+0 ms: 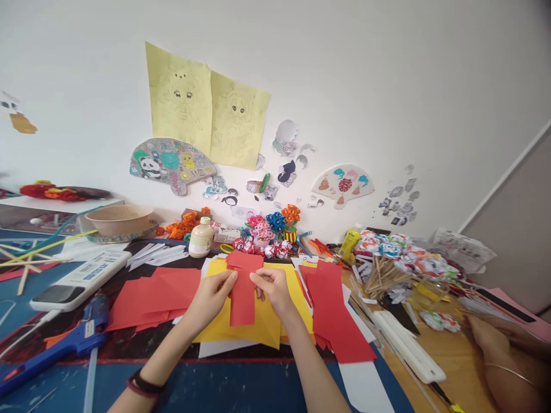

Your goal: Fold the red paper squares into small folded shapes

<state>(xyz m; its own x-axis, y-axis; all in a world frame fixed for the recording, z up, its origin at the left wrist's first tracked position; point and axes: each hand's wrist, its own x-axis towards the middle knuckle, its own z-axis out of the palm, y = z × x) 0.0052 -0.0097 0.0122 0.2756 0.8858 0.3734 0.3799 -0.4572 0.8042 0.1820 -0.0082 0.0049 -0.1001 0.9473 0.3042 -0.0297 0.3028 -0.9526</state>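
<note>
A strip of red paper (243, 304) is held up in front of me, its upper end crossed by a wider red piece (245, 260). My left hand (217, 292) pinches its left edge between thumb and forefinger. On the opposite edge, my right hand (273, 287) pinches it the same way. Beneath both hands lie yellow paper sheets (210, 327) on top of white ones. Red paper pieces (148, 295) are spread to the left, and a larger red sheet (338, 321) rests to the right.
A blue glue gun (81, 338) and a white power strip (81, 279) lie at left. Behind the paper stand a glue bottle (201, 238) and craft flowers (275, 223). Another white power strip (408, 344) is at right, near another person's hand (495, 344).
</note>
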